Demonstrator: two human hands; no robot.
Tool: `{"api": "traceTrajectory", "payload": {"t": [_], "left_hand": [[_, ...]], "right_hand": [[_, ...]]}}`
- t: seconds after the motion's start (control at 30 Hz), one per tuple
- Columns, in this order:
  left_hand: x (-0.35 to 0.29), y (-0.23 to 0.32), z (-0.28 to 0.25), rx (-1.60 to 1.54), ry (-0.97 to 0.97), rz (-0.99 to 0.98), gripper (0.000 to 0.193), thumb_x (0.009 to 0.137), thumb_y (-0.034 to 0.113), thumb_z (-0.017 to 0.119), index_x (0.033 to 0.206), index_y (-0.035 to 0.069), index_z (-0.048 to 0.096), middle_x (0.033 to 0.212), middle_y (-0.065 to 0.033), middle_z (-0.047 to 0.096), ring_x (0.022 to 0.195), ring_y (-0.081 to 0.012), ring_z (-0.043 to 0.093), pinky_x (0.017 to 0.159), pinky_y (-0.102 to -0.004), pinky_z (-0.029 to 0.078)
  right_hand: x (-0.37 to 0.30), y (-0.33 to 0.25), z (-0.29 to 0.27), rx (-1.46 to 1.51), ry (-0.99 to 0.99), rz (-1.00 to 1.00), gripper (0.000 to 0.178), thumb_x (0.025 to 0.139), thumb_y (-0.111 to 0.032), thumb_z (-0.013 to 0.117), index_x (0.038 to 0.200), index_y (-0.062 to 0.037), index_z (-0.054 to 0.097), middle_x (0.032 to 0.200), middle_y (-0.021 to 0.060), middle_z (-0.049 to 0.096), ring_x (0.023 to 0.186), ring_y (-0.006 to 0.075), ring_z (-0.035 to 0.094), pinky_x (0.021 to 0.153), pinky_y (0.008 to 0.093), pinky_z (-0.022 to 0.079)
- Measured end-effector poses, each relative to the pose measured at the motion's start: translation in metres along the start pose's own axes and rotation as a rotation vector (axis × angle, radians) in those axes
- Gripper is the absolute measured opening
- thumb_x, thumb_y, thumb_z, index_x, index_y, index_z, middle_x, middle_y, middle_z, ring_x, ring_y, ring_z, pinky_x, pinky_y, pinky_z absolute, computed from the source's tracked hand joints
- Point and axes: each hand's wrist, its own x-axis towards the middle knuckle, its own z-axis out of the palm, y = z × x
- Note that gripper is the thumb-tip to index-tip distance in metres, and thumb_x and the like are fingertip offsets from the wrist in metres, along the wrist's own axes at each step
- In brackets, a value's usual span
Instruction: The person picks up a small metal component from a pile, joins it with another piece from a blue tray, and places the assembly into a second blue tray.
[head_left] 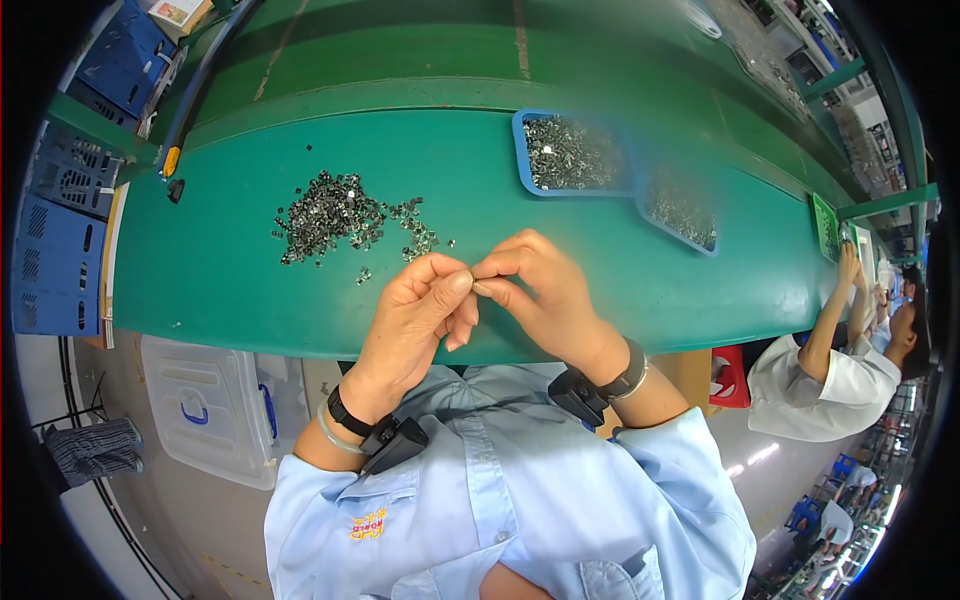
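Note:
Over the front part of the green table (240, 310), my left hand (425, 300) and my right hand (540, 290) meet fingertip to fingertip. Thumb and index finger of each hand are pinched together; whatever is between them is too small and hidden to name. Just beyond my left hand lies a loose heap of small dark, shiny metal pieces (330, 217), with a smaller scatter of pieces (418, 235) at its right. Farther back on the right, a blue tray (522, 160) holds many similar small pieces, and a second blue tray (690, 245) beside it is partly blurred.
Blue plastic crates (60, 250) stand at the left of the table. A lidded clear plastic box (205, 410) sits on the floor below. To the right, another person (830, 380) in a white top works at the table's end, near a red stool (731, 378).

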Motion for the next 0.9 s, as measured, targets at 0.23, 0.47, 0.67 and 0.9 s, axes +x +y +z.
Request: {"api": "traceTrajectory", "payload": {"t": [0.23, 0.47, 0.67, 0.9], "left_hand": [[-0.002, -0.004, 0.000, -0.091, -0.084, 0.015, 0.018, 0.095, 0.023, 0.052, 0.091, 0.005, 0.052, 0.067, -0.0037, 0.055, 0.054, -0.0083, 0.049, 0.047, -0.0210, 0.039], [-0.003, -0.005, 0.002, -0.082, -0.048, 0.002, 0.019, 0.095, 0.022, 0.051, 0.092, 0.004, 0.053, 0.069, -0.0047, 0.057, 0.054, -0.0090, 0.050, 0.047, -0.0215, 0.040], [-0.005, -0.001, 0.004, -0.046, -0.020, -0.002, 0.020, 0.095, 0.023, 0.051, 0.095, 0.003, 0.054, 0.074, -0.0059, 0.059, 0.056, -0.0096, 0.052, 0.047, -0.0214, 0.040], [-0.008, -0.001, -0.002, -0.051, -0.035, 0.013, 0.020, 0.095, 0.022, 0.052, 0.095, 0.003, 0.055, 0.076, -0.0062, 0.060, 0.057, -0.0097, 0.054, 0.047, -0.0216, 0.041]], "right_hand": [[-0.007, -0.003, 0.002, 0.027, 0.040, 0.018, 0.017, 0.076, -0.006, 0.070, 0.090, -0.0084, 0.060, 0.085, 0.0043, 0.060, 0.078, 0.0197, 0.058, 0.065, 0.0301, 0.047], [-0.009, -0.007, 0.002, -0.145, 0.086, -0.028, 0.018, 0.075, -0.007, 0.071, 0.090, -0.0088, 0.061, 0.084, 0.0050, 0.060, 0.078, 0.0210, 0.059, 0.065, 0.0306, 0.048], [-0.004, -0.002, -0.005, -0.090, 0.037, 0.002, 0.018, 0.074, -0.007, 0.071, 0.089, -0.0083, 0.062, 0.085, 0.0050, 0.061, 0.078, 0.0207, 0.059, 0.065, 0.0306, 0.048], [0.007, 0.002, -0.008, 0.129, -0.087, 0.035, 0.013, 0.076, -0.007, 0.069, 0.088, -0.0071, 0.064, 0.086, 0.0043, 0.061, 0.080, 0.0195, 0.059, 0.066, 0.0306, 0.049]]}}
